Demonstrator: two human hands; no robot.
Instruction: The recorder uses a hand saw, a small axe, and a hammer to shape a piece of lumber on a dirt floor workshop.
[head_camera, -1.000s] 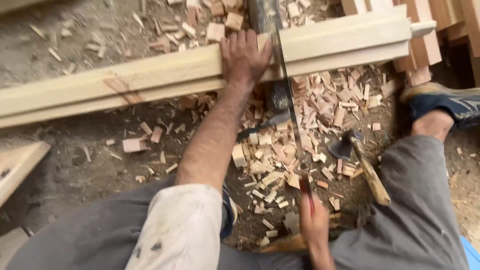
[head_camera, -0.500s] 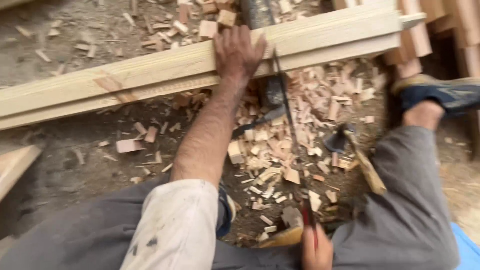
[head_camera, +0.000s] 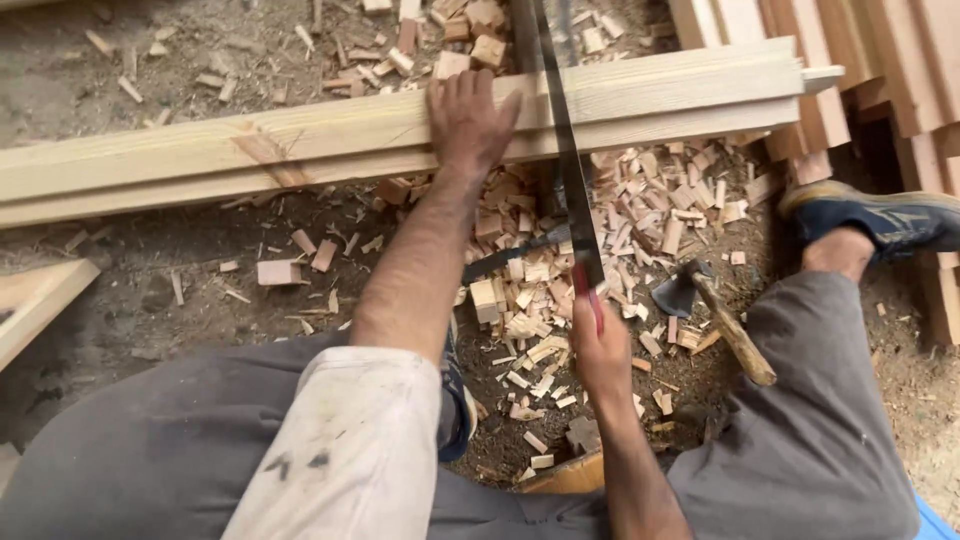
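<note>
My left hand (head_camera: 466, 122) presses flat on a long pale wooden beam (head_camera: 300, 140) that lies across the ground. My right hand (head_camera: 598, 345) grips the red handle of a hand saw (head_camera: 566, 150). The saw's dark blade runs away from me and crosses the beam just right of my left hand's fingers. The blade's far end goes out of view at the top edge.
Many small wood offcuts (head_camera: 530, 290) litter the dirt below the beam. An adze with a wooden handle (head_camera: 722, 320) lies by my right leg. More pale planks (head_camera: 880, 60) are stacked at the upper right, beside my shoe (head_camera: 880, 212). Another board end (head_camera: 35, 300) lies at the left.
My right hand has pushed forward with the saw, so the blade now reaches further across the beam. My left hand stays pressed on the beam.
</note>
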